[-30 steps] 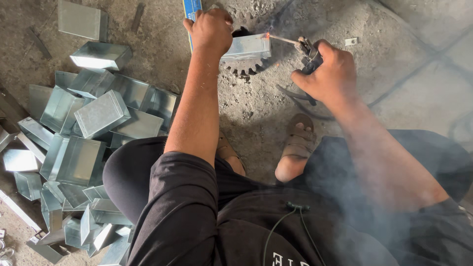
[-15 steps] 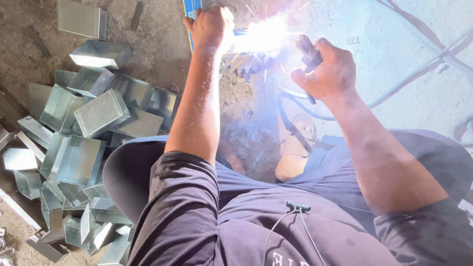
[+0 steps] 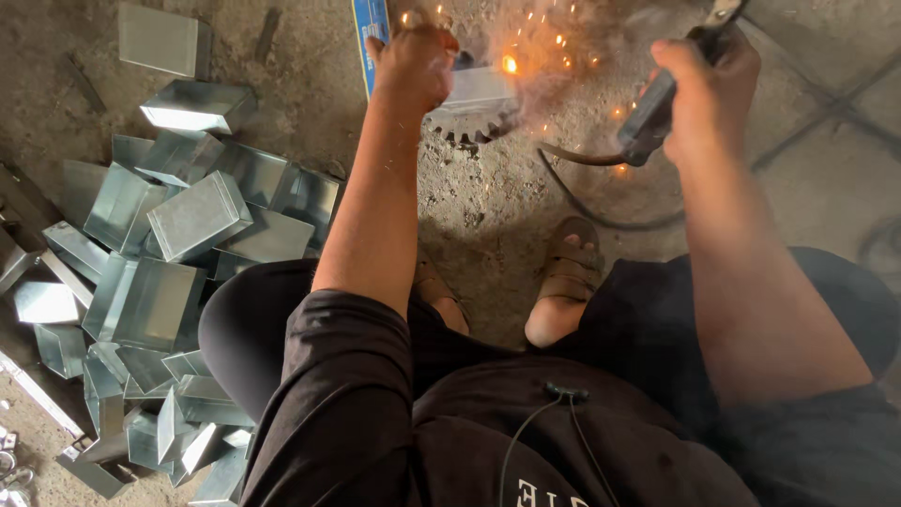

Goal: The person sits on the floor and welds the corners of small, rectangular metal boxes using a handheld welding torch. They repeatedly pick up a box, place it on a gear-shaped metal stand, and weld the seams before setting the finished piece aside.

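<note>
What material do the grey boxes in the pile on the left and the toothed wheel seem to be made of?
Grey rectangular boxes: probably thin sheet metal, perhaps galvanised; dull silver faces reflect light and have folded edges. Dark toothed wheel on the ground: likely steel or iron, matte and unpainted; sparks fly just above it.

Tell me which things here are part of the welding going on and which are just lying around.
In use: left hand pressing on the metal box; toothed gear under it; right hand gripping the electrode holder; its cable.

Lying about: pile of metal boxes; blue strip; loose box.
</note>
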